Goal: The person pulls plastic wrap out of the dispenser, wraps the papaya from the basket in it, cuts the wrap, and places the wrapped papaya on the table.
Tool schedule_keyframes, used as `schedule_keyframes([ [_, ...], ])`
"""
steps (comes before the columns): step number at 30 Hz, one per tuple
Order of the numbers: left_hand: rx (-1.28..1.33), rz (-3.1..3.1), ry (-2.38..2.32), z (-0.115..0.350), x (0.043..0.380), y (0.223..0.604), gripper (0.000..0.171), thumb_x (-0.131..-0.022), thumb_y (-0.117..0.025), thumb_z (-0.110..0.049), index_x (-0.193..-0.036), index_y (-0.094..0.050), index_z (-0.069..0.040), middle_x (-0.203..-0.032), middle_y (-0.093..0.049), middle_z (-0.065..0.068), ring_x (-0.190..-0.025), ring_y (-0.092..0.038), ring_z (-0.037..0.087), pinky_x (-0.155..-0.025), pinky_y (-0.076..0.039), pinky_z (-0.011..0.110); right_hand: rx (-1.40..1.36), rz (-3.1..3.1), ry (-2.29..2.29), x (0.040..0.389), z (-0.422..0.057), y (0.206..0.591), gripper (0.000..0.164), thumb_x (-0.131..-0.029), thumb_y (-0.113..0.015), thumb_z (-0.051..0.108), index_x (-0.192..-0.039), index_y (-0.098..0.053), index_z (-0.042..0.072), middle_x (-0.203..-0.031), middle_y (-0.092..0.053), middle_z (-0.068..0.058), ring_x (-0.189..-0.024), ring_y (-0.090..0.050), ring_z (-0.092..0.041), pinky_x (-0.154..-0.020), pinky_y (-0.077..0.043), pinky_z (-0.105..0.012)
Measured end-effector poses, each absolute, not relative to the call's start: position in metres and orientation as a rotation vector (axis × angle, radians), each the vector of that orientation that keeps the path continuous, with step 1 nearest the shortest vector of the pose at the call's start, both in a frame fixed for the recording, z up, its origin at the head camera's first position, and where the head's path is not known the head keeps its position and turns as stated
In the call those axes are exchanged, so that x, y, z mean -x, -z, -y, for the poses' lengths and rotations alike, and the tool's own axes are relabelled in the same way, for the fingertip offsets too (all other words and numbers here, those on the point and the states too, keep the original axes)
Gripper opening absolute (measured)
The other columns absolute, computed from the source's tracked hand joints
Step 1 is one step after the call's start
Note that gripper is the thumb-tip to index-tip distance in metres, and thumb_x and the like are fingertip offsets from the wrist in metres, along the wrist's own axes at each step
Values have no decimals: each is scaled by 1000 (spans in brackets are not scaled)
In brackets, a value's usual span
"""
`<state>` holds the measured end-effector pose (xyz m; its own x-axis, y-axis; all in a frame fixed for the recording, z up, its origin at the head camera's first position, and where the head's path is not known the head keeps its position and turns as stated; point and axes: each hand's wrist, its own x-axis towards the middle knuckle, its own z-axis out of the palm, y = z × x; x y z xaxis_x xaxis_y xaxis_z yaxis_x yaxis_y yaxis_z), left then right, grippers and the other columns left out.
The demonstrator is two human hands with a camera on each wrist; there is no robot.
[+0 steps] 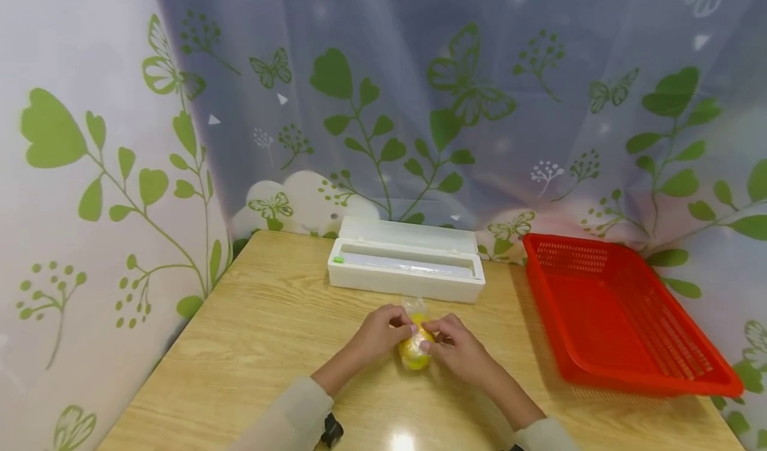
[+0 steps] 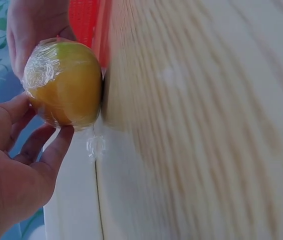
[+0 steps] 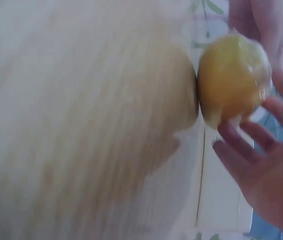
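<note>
A yellow-orange fruit (image 1: 415,352) with a greenish end rests on the wooden table, wrapped in clear cling film. My left hand (image 1: 379,334) pinches the wrapped fruit from the left; in the left wrist view its thumb and fingertips press into the film on the fruit (image 2: 74,92). From the opposite side my right hand (image 1: 458,348) holds it, thumb on top and fingers bent at its far side. The right wrist view has the fingertips against the lower side of the fruit (image 3: 231,82). A loose tail of cling film (image 1: 413,304) sticks out beyond the fruit, toward the white box.
Behind the hands stands a long white cling film dispenser box (image 1: 407,284), lid raised, with a green slider (image 1: 338,260) at its left end. A red plastic basket (image 1: 617,318) is at the right. Patterned curtains (image 1: 383,104) border the table (image 1: 240,344).
</note>
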<state>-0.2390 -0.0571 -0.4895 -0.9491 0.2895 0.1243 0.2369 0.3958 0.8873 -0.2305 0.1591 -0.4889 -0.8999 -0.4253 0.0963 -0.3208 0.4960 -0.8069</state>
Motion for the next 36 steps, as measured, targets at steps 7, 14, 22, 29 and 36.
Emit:
schedule_keyframes([
  [7, -492, -2590, -1638, 57, 239, 489, 15, -97, -69, -21, -84, -68, -13, -95, -63, -1, -96, -57, 16, -79, -49, 30, 788, -2573, 1382, 236, -166, 496, 46, -89, -75, 27, -129, -66, 5, -113, -53, -9, -99, -57, -20, -93, -55, -35],
  [14, -503, -2597, -1624, 55, 241, 488, 14, -97, -69, -21, -85, -69, -15, -96, -65, -3, -100, -59, 16, -84, -50, 34, 657, -2759, 1213, 234, -162, 491, 47, -83, -76, 42, -123, -71, 18, -107, -58, 4, -97, -61, -14, -77, -53, -27],
  [22, -562, -2507, -1552, 60, 242, 483, 11, -99, -66, -28, -98, -73, -20, -111, -69, -4, -118, -61, 23, -99, -52, 43, 685, -2965, 973, 222, -165, 483, 40, -83, -79, 41, -118, -73, 21, -105, -61, 8, -101, -59, -16, -73, -49, -29],
  [29, -654, -2507, -1397, 58, 239, 480, 34, -93, -74, -35, -122, -70, -19, -137, -59, 4, -131, -52, 29, -107, -48, 47, 915, -3160, 876, 219, -168, 483, 23, -83, -82, 28, -102, -76, 17, -107, -64, 5, -107, -58, -17, -85, -53, -39],
  [36, -664, -2560, -1323, 57, 235, 475, 33, -92, -75, -32, -123, -70, -21, -138, -54, 8, -125, -53, 28, -98, -51, 45, 969, -3098, 897, 222, -170, 479, 21, -87, -79, 15, -107, -72, 16, -130, -65, -5, -131, -55, -31, -102, -50, -52],
])
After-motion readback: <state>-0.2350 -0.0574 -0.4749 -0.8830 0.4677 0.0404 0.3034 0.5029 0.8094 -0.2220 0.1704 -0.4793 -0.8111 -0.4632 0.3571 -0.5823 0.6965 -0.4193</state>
